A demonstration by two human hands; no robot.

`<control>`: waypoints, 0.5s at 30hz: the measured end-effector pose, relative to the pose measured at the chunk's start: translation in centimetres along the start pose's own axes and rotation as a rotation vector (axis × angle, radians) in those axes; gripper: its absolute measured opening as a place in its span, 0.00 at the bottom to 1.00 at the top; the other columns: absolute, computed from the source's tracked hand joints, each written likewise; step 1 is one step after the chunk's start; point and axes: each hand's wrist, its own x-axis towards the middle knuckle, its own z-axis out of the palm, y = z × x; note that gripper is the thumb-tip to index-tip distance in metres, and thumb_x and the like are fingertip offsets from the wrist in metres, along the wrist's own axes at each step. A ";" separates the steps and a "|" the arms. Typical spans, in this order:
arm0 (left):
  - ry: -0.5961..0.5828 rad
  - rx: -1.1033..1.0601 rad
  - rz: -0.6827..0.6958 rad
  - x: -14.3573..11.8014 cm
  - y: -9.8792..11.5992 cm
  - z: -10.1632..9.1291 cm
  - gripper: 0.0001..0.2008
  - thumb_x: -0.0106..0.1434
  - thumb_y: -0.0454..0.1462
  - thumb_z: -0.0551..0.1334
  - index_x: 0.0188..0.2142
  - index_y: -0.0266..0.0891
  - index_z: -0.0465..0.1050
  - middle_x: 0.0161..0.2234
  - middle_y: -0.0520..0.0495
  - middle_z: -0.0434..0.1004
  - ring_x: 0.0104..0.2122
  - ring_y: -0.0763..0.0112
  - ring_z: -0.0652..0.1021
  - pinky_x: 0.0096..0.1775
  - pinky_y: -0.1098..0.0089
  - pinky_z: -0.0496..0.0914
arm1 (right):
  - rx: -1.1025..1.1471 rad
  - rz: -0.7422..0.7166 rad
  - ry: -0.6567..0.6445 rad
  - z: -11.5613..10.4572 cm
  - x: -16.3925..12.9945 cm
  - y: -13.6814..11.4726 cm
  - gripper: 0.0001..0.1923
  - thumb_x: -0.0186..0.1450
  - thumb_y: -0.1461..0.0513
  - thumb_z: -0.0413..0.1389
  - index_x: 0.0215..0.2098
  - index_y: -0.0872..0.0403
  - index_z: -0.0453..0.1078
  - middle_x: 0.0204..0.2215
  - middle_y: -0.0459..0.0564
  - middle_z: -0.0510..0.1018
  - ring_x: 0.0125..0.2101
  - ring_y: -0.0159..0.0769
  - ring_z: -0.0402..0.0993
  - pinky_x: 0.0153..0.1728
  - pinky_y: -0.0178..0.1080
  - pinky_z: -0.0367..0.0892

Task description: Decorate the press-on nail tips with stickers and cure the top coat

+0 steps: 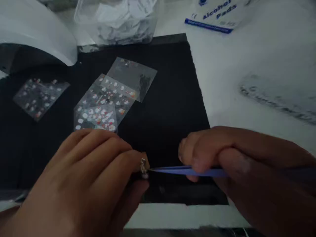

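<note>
1. Nearest, at left, the left hand (86,177) pinches a small shiny piece (144,168) between thumb and forefinger, over the mat's near part; exactly what it is cannot be told.
2. At right, the right hand (247,164) grips blue tweezers (181,170), tips pointing left, at the piece; whether they touch it is too small to tell.
3. Working it well probably calls for bracing both hands low, squeezing lightly and approaching square-on, since so small a piece could easily slip or spin. More light would likely help; the scene is dim.
4. Beneath lies a black mat (168,115) on a white desk (222,75).
5. Beyond the left hand, three clear sticker sheets (106,95) overlap; another sheet (40,98) lies farther left.
6. Farther off: a curved white housing (37,26) at left, a clear tub (78,16) of white packets (123,16), and an Alcohol Pads package (217,14) at right.
</note>
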 end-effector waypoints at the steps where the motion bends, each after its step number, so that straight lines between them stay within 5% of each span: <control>1: 0.001 -0.009 -0.010 -0.1 0.0 0.1 0.07 0.64 0.36 0.65 0.43 0.40 0.72 0.38 0.51 0.78 0.39 0.63 0.73 0.43 0.57 0.64 | 0.008 -0.002 -0.002 -0.1 0.0 -0.1 0.09 0.66 0.54 0.59 0.33 0.50 0.69 0.24 0.42 0.73 0.23 0.33 0.72 0.19 0.35 0.70; 15: -0.012 -0.043 -0.063 -0.3 -0.4 0.1 0.09 0.63 0.37 0.63 0.43 0.43 0.68 0.39 0.51 0.78 0.41 0.62 0.75 0.41 0.58 0.68 | 0.107 0.084 0.029 -0.2 0.0 -0.2 0.14 0.72 0.57 0.48 0.30 0.50 0.70 0.22 0.46 0.71 0.25 0.34 0.70 0.22 0.37 0.65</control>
